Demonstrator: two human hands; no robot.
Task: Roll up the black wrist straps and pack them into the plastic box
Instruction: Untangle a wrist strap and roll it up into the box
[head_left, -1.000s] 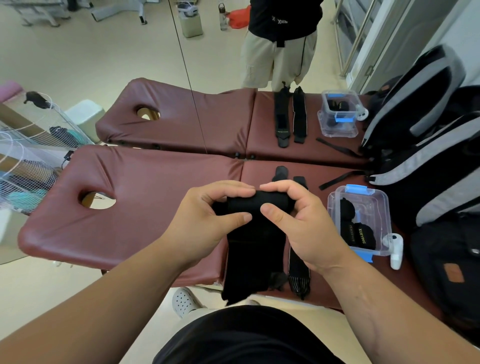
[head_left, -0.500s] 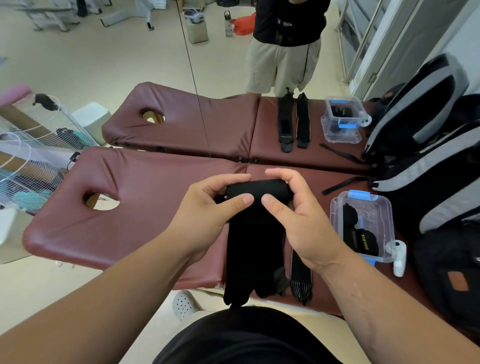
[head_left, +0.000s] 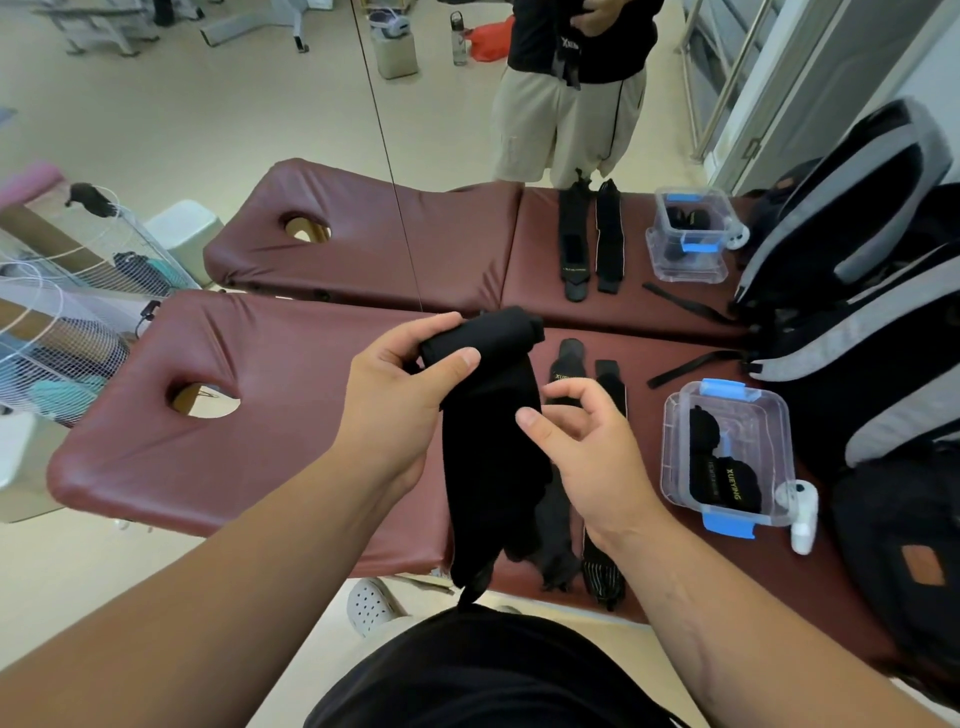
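Clearly the strap (head_left: 491, 457) is soft, light cloth with no stiffness of its own. Its rolled end (head_left: 485, 335) sits just above the middle of the frame, and the rest droops in a loose tail toward the lower centre, ending past the near edge of the table (head_left: 291, 457). The left hand (head_left: 400, 400) grips the roll, thumb across the front and fingers wrapped behind. The right hand (head_left: 587, 452) holds nothing: its fingers are loosely curled, its thumb tip at the tail's right edge.

My guess is the roll would spring loose if pinched at one end only, so the best hold is across its full width, with the other hand keeping the tail taut. The fabric looks grippy rather than slick.

The roll's long axis runs left to right, tipped up at the right; the tail's runs top to bottom. The plastic box (head_left: 672, 457) lies open at right with rolled straps inside, and two flat straps (head_left: 609, 387) lie between it and the hands.
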